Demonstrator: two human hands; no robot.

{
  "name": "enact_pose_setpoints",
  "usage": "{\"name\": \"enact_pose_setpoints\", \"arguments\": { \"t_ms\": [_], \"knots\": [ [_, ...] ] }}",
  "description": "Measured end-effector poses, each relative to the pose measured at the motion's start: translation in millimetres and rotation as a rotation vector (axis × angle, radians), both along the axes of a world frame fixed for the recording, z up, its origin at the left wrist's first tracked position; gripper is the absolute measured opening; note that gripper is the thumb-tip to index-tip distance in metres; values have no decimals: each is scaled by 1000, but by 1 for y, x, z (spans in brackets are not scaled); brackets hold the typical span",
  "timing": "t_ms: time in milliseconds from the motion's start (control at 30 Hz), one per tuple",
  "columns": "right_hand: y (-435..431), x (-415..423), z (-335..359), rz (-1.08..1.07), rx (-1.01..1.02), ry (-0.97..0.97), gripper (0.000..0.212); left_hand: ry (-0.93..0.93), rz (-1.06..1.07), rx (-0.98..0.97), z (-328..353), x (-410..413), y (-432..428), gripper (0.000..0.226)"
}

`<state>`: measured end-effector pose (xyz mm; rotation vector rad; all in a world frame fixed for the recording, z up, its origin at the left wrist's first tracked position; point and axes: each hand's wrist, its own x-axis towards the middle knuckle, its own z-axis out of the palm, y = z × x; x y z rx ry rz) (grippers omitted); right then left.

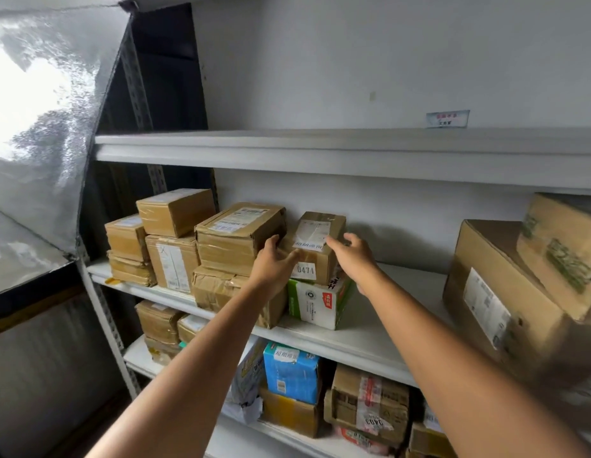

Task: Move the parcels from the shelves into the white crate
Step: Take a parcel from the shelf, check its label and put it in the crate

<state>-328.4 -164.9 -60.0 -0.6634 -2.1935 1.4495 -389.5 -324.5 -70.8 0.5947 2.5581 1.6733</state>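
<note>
On the middle shelf (pixel 357 345), stacked brown boxes (pixel 239 238) stand at the left. Just beside them the left hand (pixel 274 262) meets a small taped parcel (pixel 312 231), which sits on a white-and-green box (pixel 315 304). Its fingers are at the parcel's left side and its thumb lies across the front; I cannot tell whether it grips. The right hand (pixel 355 259), fingers spread and loosely bent, touches the parcel's top right edge. A large carton (pixel 495 292) lies well to the right.

Bare shelf (pixel 403 302) between green-white box (pixel 315 304) and large carton (pixel 486 292).
</note>
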Motion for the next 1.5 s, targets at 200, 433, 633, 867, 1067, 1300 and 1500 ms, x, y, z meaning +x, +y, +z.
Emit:
{"name": "enact_pose_setpoints", "arguments": {
  "t_ms": [200,433,633,867,1067,1300,1500],
  "knots": [
    [-12,-8,-2,2,-44,18,46,-28,-40,23,-3,-13,0,73],
    [-21,7,0,-7,-98,82,33,-54,-88,125,-2,-4,-12,59],
    [-34,23,-2,-4,-136,115,32,-79,-97,211,2,9,-27,48],
    [-38,55,-5,42,-145,149,56,-98,-64,228,8,53,-39,45],
    [-34,97,-7,213,-208,135,69,-132,11,175,13,108,-39,49],
    [-46,131,-12,435,-158,60,76,-188,163,190,4,171,-57,56],
    [-87,146,-17,508,-166,95,63,-152,347,137,3,204,-103,50]
  ]
}}
